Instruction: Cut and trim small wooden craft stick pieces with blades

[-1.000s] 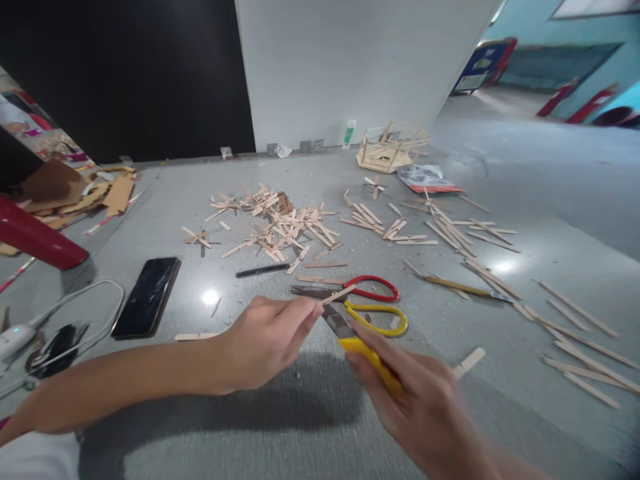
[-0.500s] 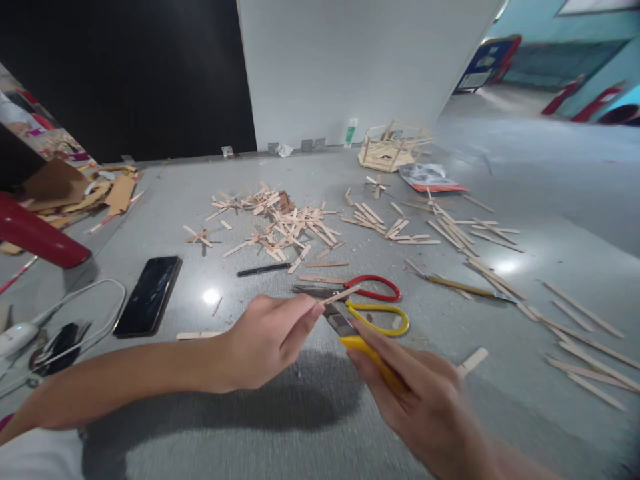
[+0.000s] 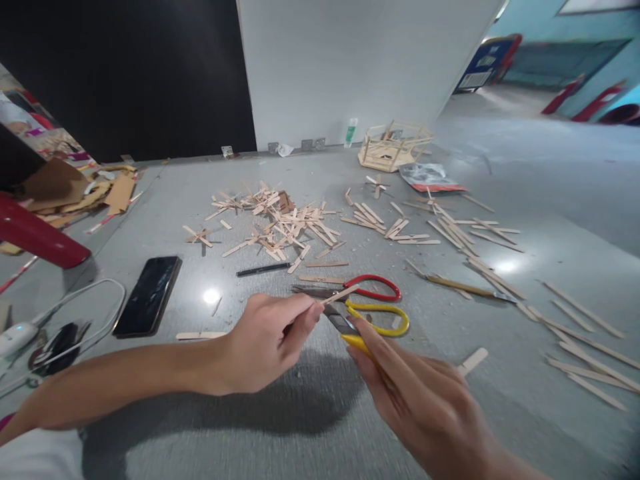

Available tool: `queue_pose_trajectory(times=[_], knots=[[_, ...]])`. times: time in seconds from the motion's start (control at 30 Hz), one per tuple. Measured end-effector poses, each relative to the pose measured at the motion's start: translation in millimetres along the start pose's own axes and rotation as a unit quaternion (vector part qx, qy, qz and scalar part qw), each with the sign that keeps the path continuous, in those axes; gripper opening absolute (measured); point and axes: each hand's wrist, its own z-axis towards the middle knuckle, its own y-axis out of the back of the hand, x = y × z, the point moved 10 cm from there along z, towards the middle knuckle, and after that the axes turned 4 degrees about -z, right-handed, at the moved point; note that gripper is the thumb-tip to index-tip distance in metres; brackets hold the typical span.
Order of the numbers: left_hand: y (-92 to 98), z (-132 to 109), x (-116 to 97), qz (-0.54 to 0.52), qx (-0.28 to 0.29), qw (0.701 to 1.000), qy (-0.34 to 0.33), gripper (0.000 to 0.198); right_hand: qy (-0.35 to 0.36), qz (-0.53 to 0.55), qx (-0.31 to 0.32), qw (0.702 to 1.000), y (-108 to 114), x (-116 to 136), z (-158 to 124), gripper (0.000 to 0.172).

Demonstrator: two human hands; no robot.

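Observation:
My left hand [image 3: 273, 340] pinches a thin wooden craft stick [image 3: 341, 294], whose free end points to the upper right. In my right hand [image 3: 417, 400] is a yellow utility knife [image 3: 356, 343], gripped by its handle. Its blade reaches up to the underside of the stick, close to my left fingertips; whether the edge touches the wood is hard to make out. Just behind both hands lie scissors [image 3: 377, 319] with one red and one yellow handle loop, partly hidden by my left hand. Another craft stick [image 3: 473, 362] rests beside my right hand.
Heaped cut sticks [image 3: 300, 227] spread across the middle. A black pen [image 3: 263, 269], a brass-coloured craft knife [image 3: 455, 285] and a phone [image 3: 148, 297] lie around. Further back stands a stick-built frame [image 3: 387, 150] by a silver pouch [image 3: 431, 178]. A red bottle [image 3: 40, 230] lies left.
The knife and my right hand have shifted very slightly along the stick. My left hand keeps its pinch in almost the same spot.

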Motion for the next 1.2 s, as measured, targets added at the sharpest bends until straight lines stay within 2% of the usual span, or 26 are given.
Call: queue_pose_trajectory(times=[0.1, 0.27, 0.33, 0.43, 0.53, 0.6, 0.67, 0.77, 0.8, 0.83, 0.97, 1.03, 1.1, 1.13, 1.2], knots=[[-0.8, -0.3, 2.8, 0.003, 0.005, 1.0, 0.014, 0.035, 0.004, -0.026, 0.012, 1.0, -0.3, 0.8, 1.0, 0.064], [-3.7, -1.9, 7.9, 0.008, 0.019, 0.999, 0.039, 0.036, 0.018, -0.05, 0.018, 0.998, -2.8, 1.0, 1.6, 0.048], [-4.0, -1.8, 10.0, 0.008, 0.025, 0.998, 0.051, 0.036, -0.005, -0.007, 0.026, 1.0, -5.1, -4.1, 1.2, 0.044], [-5.9, -1.4, 14.5, -0.008, 0.04, 0.996, 0.075, 0.036, -0.09, 0.097, 0.058, 0.989, -12.1, -18.0, 0.7, 0.036], [-6.7, -2.1, 17.6, -0.012, 0.038, 0.996, 0.084, 0.037, -0.172, 0.171, 0.098, 0.965, -18.4, -27.1, 1.6, 0.026], [-7.2, -3.7, 19.4, -0.007, 0.031, 0.996, 0.083, 0.038, -0.223, 0.213, 0.124, 0.943, -22.0, -31.7, 1.8, 0.028], [-8.5, -5.2, 19.4, 0.006, 0.028, 0.997, 0.071, 0.037, -0.277, 0.274, 0.163, 0.907, -30.0, -35.2, -1.7, 0.032], [-8.8, -5.4, 15.5, 0.035, 0.024, 0.998, 0.04, 0.035, -0.343, 0.378, 0.225, 0.83, -46.1, -34.7, -12.2, 0.038], [-8.5, -4.8, 14.3, 0.038, 0.025, 0.998, 0.034, 0.034, -0.349, 0.393, 0.232, 0.819, -48.3, -34.2, -13.5, 0.038], [-8.3, -4.0, 13.9, 0.035, 0.028, 0.998, 0.033, 0.034, -0.347, 0.394, 0.229, 0.819, -48.3, -34.8, -13.1, 0.038], [-10.4, -1.1, 15.1, 0.002, 0.05, 0.998, 0.047, 0.036, -0.31, 0.344, 0.201, 0.863, -41.1, -36.4, -5.7, 0.03], [-9.9, -1.1, 11.8, 0.013, 0.042, 0.999, 0.023, 0.034, -0.309, 0.341, 0.21, 0.863, -41.0, -34.7, -5.8, 0.031], [-9.0, -3.1, 7.5, 0.043, 0.023, 0.999, -0.015, 0.031, -0.329, 0.36, 0.225, 0.843, -42.7, -33.2, -9.4, 0.033], [-9.2, -4.6, 5.7, 0.06, 0.014, 0.998, -0.034, 0.029, -0.352, 0.379, 0.234, 0.823, -44.4, -33.2, -13.3, 0.034], [-11.7, -7.7, 4.1, 0.087, 0.009, 0.994, -0.061, 0.025, -0.423, 0.418, 0.251, 0.764, -50.2, -35.5, -26.6, 0.04]])
